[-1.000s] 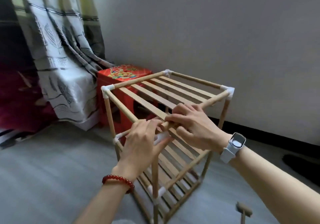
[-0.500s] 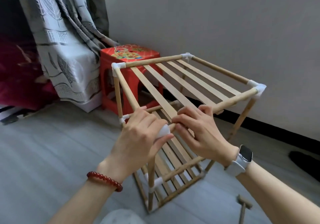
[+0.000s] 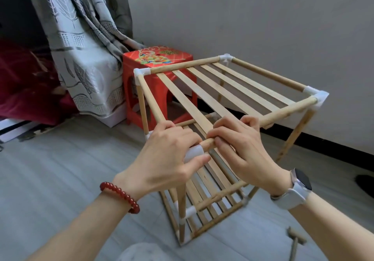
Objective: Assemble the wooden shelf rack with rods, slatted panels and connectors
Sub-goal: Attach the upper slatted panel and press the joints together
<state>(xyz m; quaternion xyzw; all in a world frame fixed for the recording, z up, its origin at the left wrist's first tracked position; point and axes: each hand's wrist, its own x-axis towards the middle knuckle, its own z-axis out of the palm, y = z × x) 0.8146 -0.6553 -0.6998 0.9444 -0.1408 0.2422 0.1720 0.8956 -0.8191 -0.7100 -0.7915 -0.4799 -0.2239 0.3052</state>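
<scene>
Since the earlier frame, both hands sit lower-centre. Pale slatted wooden shelf rack (image 3: 222, 90) stands on grey floor; left hand (image 3: 168, 159) clamps its white plastic corner connector (image 3: 193, 152), right hand (image 3: 240, 149) grips the round front rod (image 3: 287, 111). Red plastic stool (image 3: 155, 58) behind.

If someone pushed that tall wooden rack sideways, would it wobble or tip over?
Probably it would wobble: the wooden shelf rack is thin rods pushed into white plastic corner connectors, so the joints may flex. It looks light, being mostly open slats, so it would likely slide on the smooth grey floor. The left hand and right hand grip one corner, steadying it.
</scene>
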